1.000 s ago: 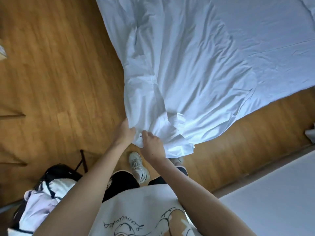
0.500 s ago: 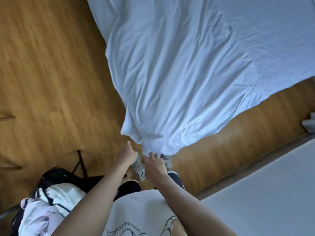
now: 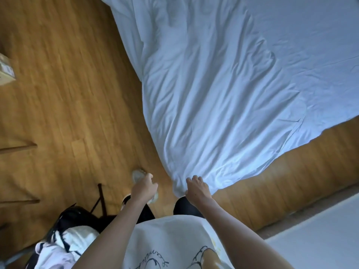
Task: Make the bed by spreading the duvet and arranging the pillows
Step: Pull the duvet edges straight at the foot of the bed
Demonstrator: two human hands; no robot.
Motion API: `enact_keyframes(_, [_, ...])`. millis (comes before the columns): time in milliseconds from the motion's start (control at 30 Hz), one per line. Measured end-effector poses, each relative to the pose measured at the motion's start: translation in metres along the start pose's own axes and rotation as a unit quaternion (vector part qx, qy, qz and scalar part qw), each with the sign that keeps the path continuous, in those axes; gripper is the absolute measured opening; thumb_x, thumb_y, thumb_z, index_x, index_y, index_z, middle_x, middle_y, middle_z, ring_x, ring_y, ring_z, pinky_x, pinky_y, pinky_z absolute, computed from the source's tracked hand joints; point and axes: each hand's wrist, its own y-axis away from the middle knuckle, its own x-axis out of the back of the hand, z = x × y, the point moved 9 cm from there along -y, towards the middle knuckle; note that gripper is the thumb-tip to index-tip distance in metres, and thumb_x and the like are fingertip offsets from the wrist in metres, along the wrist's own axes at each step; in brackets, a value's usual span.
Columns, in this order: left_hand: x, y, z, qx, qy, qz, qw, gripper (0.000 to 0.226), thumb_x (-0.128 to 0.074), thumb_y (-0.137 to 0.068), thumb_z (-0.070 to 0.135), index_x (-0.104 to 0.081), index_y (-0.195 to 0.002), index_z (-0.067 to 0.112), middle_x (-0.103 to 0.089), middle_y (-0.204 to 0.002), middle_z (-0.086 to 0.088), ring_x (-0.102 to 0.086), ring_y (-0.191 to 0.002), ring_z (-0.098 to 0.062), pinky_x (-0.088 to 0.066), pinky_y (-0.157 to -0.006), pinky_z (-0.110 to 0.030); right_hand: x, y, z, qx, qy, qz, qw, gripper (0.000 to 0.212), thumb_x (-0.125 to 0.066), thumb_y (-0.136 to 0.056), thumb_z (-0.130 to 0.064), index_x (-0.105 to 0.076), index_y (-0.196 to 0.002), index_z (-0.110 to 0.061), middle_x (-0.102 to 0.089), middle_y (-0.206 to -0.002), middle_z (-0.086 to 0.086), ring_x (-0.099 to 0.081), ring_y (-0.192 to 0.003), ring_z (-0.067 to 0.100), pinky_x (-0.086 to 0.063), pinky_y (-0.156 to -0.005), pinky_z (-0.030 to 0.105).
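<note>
Two hands low in frame, only one on the fabric. Right hand [image 3: 197,188] pinches the near corner of the duvet [image 3: 223,90], fingers curled over the bunched tip. Left hand [image 3: 144,188] is apart from the duvet, just left of the corner, fingers curled, holding nothing I can see; blurred, over a shoe [image 3: 138,175].

Duvet lies across the upper right of the view, draped off the bed, its corner pulled down toward the person over the floor [image 3: 68,94]. No pillows in view.

Step in hand, as I judge: drawing the corner out to spread the duvet. To do it well: get the left hand back on the edge beside the right one, separate the two along the hem so the corner opens flat, lift clear of the floor, pull evenly so the creases run out.

Orientation: the creases fan from the pinched corner up and right, so the long axis reads diagonal, lower left to upper right, corner pointing at the person's feet. True length not visible; top and right run out of frame.

A chair [image 3: 101,199] with clothes [image 3: 64,243] sits lower left.
</note>
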Motion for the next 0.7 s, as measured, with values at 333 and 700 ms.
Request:
enact_keyframes(333, [0.153, -0.082, -0.054, -0.107, -0.171, -0.013, 0.979, 0.047, -0.038, -0.098, 0.028, -0.035, -0.143, 0.015, -0.055, -0.132, -0.008, -0.055, -0.115, -0.026, -0.044, -0.087, -0.034, 0.057, -0.083, -0.127, -0.072, -0.063, 0.009, 0.995, 0.028, -0.045, -0.09, -0.01, -0.053, -0.117, -0.008, -0.051, -0.118, 0.013, -0.046, -0.115, 0.032, -0.041, -0.085, 0.037])
enact_keyframes(700, [0.343, -0.169, -0.08, -0.126, -0.225, -0.04, 0.965, 0.05, -0.041, -0.1, 0.03, -0.032, -0.147, 0.016, -0.053, -0.135, -0.003, -0.061, -0.085, -0.017, -0.043, -0.06, -0.028, 0.166, -0.18, -0.246, -0.087, -0.144, 0.037, 0.985, 0.034, -0.045, -0.09, -0.015, -0.052, -0.123, -0.014, -0.06, -0.115, 0.01, -0.057, -0.11, 0.032, -0.043, -0.083, 0.037])
